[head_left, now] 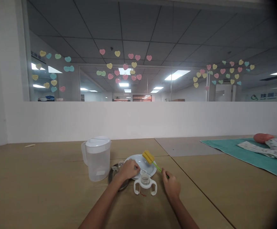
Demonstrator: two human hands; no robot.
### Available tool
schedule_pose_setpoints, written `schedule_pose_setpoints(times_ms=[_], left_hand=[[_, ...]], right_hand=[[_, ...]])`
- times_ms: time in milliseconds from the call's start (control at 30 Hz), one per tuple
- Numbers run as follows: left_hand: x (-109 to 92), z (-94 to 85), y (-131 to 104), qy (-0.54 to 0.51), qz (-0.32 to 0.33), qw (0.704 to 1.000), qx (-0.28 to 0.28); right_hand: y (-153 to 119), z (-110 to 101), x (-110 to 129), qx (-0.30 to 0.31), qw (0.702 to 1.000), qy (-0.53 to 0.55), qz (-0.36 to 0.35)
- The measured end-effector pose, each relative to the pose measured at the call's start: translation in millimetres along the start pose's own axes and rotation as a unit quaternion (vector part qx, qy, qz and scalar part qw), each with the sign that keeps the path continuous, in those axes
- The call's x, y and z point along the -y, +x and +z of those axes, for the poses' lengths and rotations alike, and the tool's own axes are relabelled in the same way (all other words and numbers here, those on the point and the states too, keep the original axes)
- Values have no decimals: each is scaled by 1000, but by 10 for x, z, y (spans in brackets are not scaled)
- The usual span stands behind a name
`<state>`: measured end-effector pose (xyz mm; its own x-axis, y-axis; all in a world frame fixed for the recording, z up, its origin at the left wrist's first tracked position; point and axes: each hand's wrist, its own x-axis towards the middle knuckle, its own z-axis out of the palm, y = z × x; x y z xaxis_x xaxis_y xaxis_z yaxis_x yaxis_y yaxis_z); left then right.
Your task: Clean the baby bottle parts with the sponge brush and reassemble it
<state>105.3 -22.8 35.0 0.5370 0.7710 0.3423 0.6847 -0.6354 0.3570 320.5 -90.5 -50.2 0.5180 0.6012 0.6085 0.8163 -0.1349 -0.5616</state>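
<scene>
My right hand (172,185) is wrapped round the green handle of a bottle brush (148,156), its yellow sponge head raised over the right side of a white bowl (154,171). Over the bowl's left side, my left hand (129,169) is closed with the fingertips pinched; what they hold, if anything, is too small to make out. In front of the bowl, between my hands, a clear baby bottle (145,184) with two white handles stands upright, its mouth uncovered. Partly behind my left wrist, a dark round tray (110,178) bears small clear bottle parts (114,168).
A lidded translucent pitcher (98,159) stands left of the tray. On the far right, a green towel (245,154) bears a patterned cloth (262,149) and a red object (263,137). A white wall (129,121) with a window above bounds the table's back.
</scene>
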Motion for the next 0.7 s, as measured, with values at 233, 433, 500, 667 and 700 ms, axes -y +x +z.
schedule_pose_setpoints(times_ms=[233, 433, 500, 667, 700], left_hand=[[18, 290, 319, -7, -31, 992, 119], [101, 33, 143, -19, -5, 999, 49], [145, -94, 57, -32, 12, 999, 25], [351, -251, -212, -45, 9, 998, -52], [407, -239, -274, -43, 1, 996, -77]], right_hand=[[-18, 50, 9, -5, 997, 20, -71], [-35, 106, -31, -64, 987, 48, -141], [-40, 117, -39, -84, 979, 48, -182], [-39, 125, -39, -132, 975, 7, -178], [-38, 124, -38, -129, 977, 7, -169]])
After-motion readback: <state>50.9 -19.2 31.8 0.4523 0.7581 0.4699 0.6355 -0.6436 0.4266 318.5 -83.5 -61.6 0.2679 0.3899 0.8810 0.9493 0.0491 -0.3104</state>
